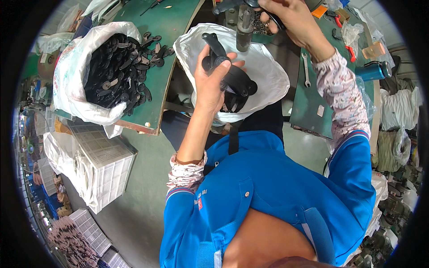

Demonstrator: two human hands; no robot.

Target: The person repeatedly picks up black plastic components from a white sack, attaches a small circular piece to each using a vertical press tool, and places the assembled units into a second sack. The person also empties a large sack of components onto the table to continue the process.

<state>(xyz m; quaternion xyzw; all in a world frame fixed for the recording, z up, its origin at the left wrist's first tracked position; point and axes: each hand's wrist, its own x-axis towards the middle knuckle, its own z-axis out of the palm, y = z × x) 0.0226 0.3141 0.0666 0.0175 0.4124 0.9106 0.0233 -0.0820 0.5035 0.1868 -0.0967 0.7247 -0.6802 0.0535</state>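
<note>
My left hand (pixel 212 82) is closed around black plastic lever-like parts (pixel 239 81) with rounded ends, above an open white bag (pixel 270 80). More dark parts lie in the bag below my wrist. At the top edge, my right hand (pixel 292 20) pinches a curved black plastic part (pixel 276 18) between thumb and fingers. That hand is beside an upright metal cylinder (pixel 244 33) of a bench fixture and a container of small metal pieces (pixel 261 24). The top of the fixture is partly cut off by the picture's edge.
On the green bench at left, a white sack (pixel 69 89) spills many flat black parts (pixel 118 73). A wrench (pixel 305 70), a red-handled tool (pixel 350 53) and a blue bottle (pixel 373 70) lie on the right bench. White plastic crates (pixel 109 172) stand on the floor at left.
</note>
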